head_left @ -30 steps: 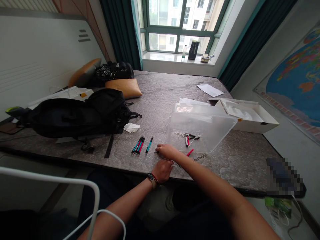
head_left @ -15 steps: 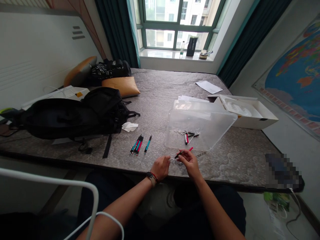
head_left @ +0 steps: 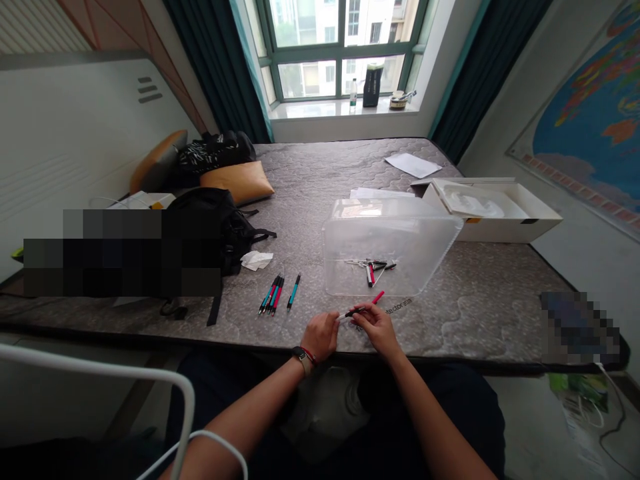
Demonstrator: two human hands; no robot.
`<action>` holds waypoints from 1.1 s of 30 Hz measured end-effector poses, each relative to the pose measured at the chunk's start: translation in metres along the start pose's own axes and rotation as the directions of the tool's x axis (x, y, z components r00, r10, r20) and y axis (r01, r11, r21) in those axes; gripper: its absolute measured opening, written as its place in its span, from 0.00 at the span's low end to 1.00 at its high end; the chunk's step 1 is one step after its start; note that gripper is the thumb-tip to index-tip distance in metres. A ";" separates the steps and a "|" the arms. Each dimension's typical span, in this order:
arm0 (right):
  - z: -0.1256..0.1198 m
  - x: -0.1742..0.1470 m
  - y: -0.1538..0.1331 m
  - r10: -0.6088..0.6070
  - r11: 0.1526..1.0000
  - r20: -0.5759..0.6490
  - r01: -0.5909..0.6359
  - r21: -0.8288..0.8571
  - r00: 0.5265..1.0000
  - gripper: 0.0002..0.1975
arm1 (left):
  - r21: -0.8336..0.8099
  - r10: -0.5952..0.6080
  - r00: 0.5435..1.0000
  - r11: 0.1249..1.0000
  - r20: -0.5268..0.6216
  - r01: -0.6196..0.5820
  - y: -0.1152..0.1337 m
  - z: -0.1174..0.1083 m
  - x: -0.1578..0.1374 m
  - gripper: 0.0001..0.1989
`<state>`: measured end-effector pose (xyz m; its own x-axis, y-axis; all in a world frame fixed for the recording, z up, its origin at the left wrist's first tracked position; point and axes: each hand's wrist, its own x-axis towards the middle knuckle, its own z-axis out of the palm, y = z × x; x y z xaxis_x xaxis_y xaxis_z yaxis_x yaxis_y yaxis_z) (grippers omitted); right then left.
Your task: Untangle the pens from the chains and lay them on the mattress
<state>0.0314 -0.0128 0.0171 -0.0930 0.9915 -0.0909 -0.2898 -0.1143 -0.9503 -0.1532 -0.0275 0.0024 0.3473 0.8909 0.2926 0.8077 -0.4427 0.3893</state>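
Observation:
My left hand (head_left: 323,333) pinches the end of a thin white stick that looks like a pen refill (head_left: 342,317). The other end meets a black pen part (head_left: 355,311) in the fingertips of my right hand (head_left: 380,328). A red pen barrel (head_left: 379,297) sticks up from the same right hand; whether it joins the black part is hidden by the fingers. Left of my hands lie several blue and red pens (head_left: 273,295) in a bunch, with one blue pen (head_left: 294,292) apart from them. Loose pen parts (head_left: 371,273) lie at the clear plastic bin (head_left: 345,230).
On the mattress (head_left: 310,160) are a crumpled tissue (head_left: 257,260), a black backpack (head_left: 233,230), a tan cushion (head_left: 240,181) and an open white box (head_left: 500,230). A white tube rail (head_left: 125,370) crosses the lower left. A blurred dark device (head_left: 575,327) lies at the right edge.
The white refill and the black part have come into line between my hands, and my right hand has shifted slightly. The head view has turned a little.

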 end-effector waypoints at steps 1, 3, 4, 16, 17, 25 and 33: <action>0.000 0.000 0.001 0.004 1.000 -0.009 -0.004 0.008 1.000 0.16 | 0.005 0.005 1.000 1.000 0.002 -0.005 0.000 0.000 0.000 0.09; 0.000 0.000 0.004 0.019 1.000 -0.023 -0.019 0.024 1.000 0.16 | 0.007 0.015 1.000 1.000 0.002 -0.015 0.001 -0.001 0.000 0.09; 0.001 0.000 0.004 0.028 0.999 -0.020 -0.028 0.027 0.999 0.16 | 0.007 0.019 1.000 1.000 0.000 -0.019 0.001 -0.001 0.000 0.09; 0.028 0.008 0.016 0.047 0.987 -0.135 -0.026 0.159 0.990 0.17 | -0.023 -0.006 1.000 1.000 -0.024 0.005 -0.001 0.001 0.002 0.10; 0.030 0.009 0.018 0.043 0.986 -0.146 -0.019 0.164 0.988 0.19 | -0.031 -0.015 1.000 0.999 -0.026 0.014 -0.001 0.001 0.002 0.10; 0.033 0.011 0.030 0.033 0.986 -0.198 0.001 0.166 0.980 0.16 | -0.054 -0.034 0.999 0.998 -0.025 0.032 0.001 0.001 0.003 0.09; 0.038 -0.005 0.009 0.106 0.933 0.056 -0.119 0.340 0.993 0.24 | -0.092 -0.030 0.999 0.995 -0.030 0.027 0.002 -0.005 0.002 0.11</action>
<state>-0.0068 -0.0214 0.0205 -0.1764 0.9688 -0.1740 -0.5830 -0.2453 -0.7745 -0.1525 -0.0269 0.0081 0.3081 0.9005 0.3070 0.7696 -0.4256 0.4759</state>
